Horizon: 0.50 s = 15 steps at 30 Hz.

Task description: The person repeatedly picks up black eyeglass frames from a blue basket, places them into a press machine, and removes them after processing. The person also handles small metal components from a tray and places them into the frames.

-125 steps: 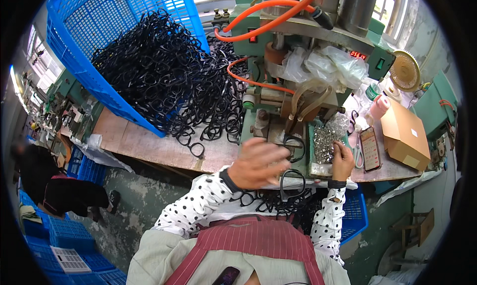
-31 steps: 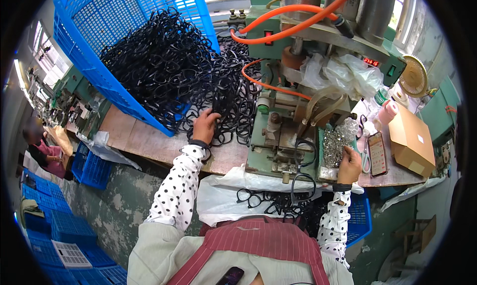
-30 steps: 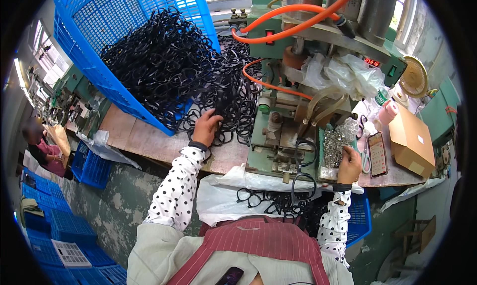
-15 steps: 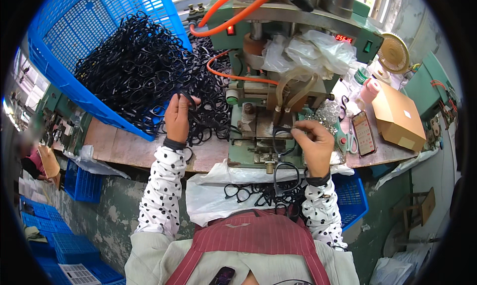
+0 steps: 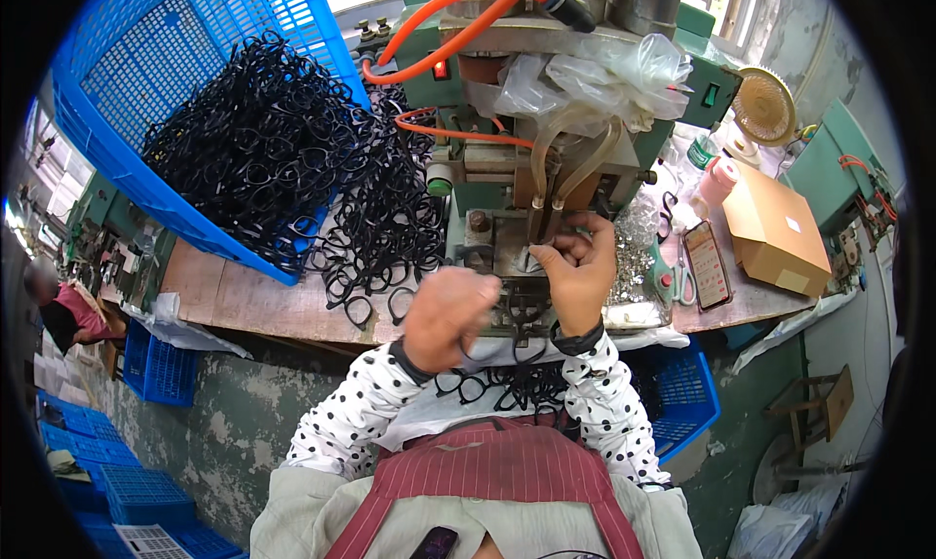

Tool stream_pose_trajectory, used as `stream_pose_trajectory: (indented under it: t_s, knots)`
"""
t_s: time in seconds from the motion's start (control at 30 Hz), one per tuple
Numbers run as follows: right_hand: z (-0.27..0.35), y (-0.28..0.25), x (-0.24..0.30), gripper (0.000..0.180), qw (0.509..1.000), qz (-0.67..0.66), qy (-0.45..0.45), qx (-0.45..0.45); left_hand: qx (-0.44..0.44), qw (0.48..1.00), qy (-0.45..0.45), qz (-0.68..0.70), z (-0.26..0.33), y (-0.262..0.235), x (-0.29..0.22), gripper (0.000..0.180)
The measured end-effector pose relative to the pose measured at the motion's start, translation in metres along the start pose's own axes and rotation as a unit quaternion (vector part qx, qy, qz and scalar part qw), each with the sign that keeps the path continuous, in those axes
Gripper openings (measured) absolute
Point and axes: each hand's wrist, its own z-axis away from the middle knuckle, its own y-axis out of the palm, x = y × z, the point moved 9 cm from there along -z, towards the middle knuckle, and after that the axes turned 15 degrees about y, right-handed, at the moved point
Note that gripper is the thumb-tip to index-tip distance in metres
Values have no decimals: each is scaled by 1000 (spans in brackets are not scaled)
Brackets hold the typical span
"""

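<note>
My right hand (image 5: 582,274) is at the work spot of a green press machine (image 5: 480,224), thumb and fingertips closed together. What they pinch is too small to make out. Just below that spot, black eyeglass frames (image 5: 527,308) lie at the front of the machine. My left hand (image 5: 447,317) is smeared by motion in front of the machine, left of the frames; its fingers and anything in them are unclear. A heap of black eyeglass frames (image 5: 258,159) fills a tilted blue crate (image 5: 195,230) and spills onto the wooden table (image 5: 229,291).
Orange hoses (image 5: 444,35) and a plastic bag (image 5: 595,81) hang about the machine. Small shiny parts (image 5: 634,252), scissors (image 5: 685,284), a phone (image 5: 707,265) and a cardboard box (image 5: 778,232) lie to the right. More frames (image 5: 507,384) rest on white sheeting at my lap.
My left hand has moved right and toward me from the heap, where it held a black eyeglass frame. My right hand has shifted left to the machine's work spot.
</note>
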Motion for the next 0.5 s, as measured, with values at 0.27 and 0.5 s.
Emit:
stream_pose_trajectory:
  t_s: [0.27,0.5]
  knots:
    - [-32,-118,4,34,807,497,-132,-289,106,988,67,95,-8,63,-16,42]
    - [-27,-160,-37,20,756,622,-30,-200,101,987,61,107,-1,67,-13,44]
